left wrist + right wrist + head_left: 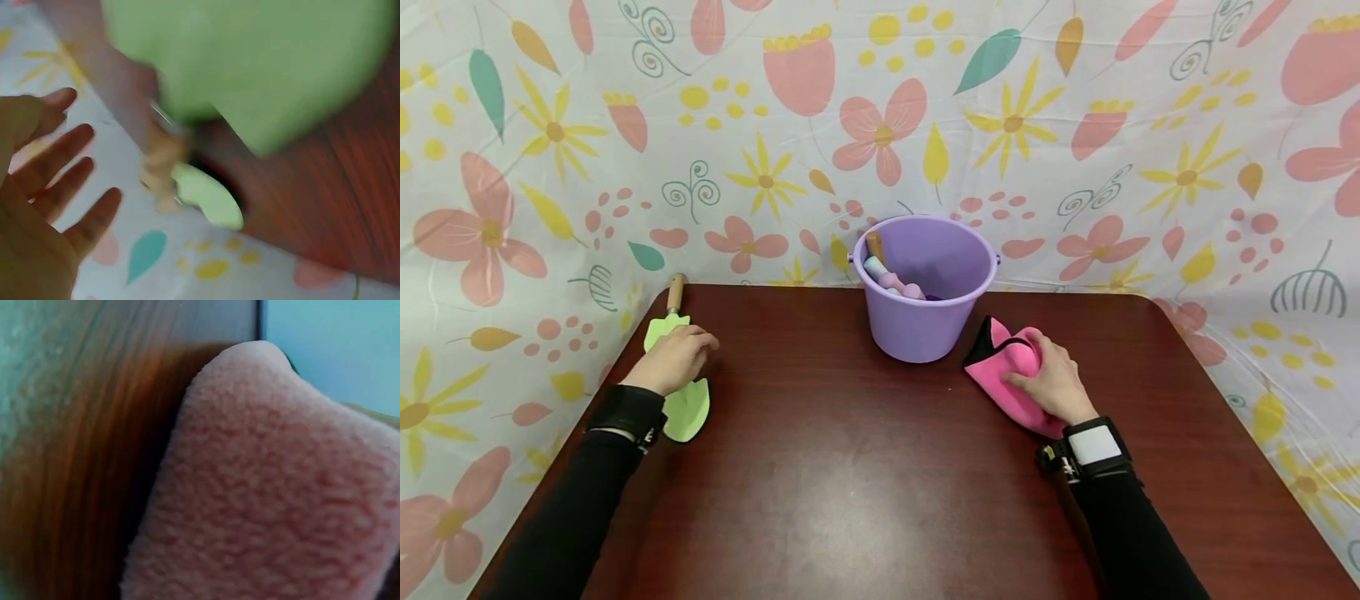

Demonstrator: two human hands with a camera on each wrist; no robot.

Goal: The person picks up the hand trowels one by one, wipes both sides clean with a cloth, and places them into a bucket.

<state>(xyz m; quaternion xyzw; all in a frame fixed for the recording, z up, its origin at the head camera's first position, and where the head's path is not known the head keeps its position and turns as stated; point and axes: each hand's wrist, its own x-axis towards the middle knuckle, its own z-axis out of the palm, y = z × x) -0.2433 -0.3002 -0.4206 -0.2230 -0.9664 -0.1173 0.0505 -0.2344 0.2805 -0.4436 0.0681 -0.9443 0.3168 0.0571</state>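
Observation:
At the table's left edge, my left hand (673, 360) hovers over green garden tools with its fingers loosely spread, holding nothing. A green leaf-shaped blade (687, 412) shows below the hand. Above it are another green piece (662, 329) and a wooden handle (676, 292); how they join is hidden. The left wrist view shows a large blurred green blade (250, 56) close up. My right hand (1055, 379) grips a folded pink fleece piece with black trim (1000, 371) on the right. Its fuzzy surface (269, 481) fills much of the right wrist view.
A purple bucket (921, 325) stands at the back middle of the table, with a purple-handled item (901, 286) and a wooden handle (875, 246) inside. Behind the dark brown table (850, 467) hangs a floral sheet (880, 108).

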